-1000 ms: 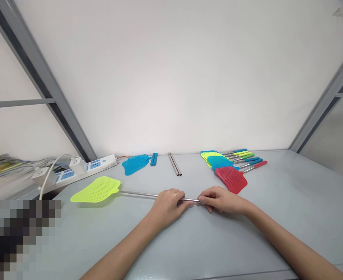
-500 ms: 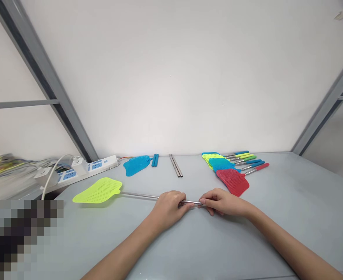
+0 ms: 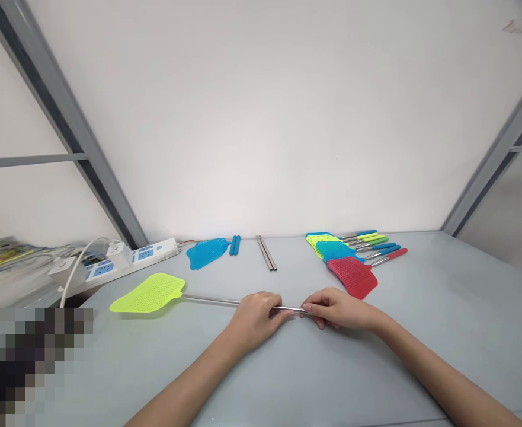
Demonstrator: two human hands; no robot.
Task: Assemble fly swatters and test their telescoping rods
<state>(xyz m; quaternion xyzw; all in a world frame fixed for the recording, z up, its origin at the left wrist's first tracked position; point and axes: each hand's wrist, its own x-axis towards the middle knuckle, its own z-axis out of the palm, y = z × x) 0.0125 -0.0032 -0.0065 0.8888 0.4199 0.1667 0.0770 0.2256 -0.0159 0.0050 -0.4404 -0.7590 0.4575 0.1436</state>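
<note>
A fly swatter with a yellow-green perforated head (image 3: 149, 294) lies across the front of the table, its thin metal rod (image 3: 211, 299) running right into my hands. My left hand (image 3: 258, 317) is wrapped round the rod, the thumb along its near side. Just to the right, my right hand (image 3: 332, 308) pinches the rod's end between thumb and fingers. A short bare stretch of metal shows between the two hands. The very tip is hidden by my right fingers.
Behind lie a blue swatter head (image 3: 207, 254), two blue handle grips (image 3: 234, 245) and two metal tubes (image 3: 266, 254). At the right are several stacked swatters, a red one (image 3: 354, 276) in front. A white power strip (image 3: 131, 264) with plugs and cables sits at the left.
Both hands keep the same grip on the swatter's rod, with hardly any movement. The whole view has shifted very slightly.
</note>
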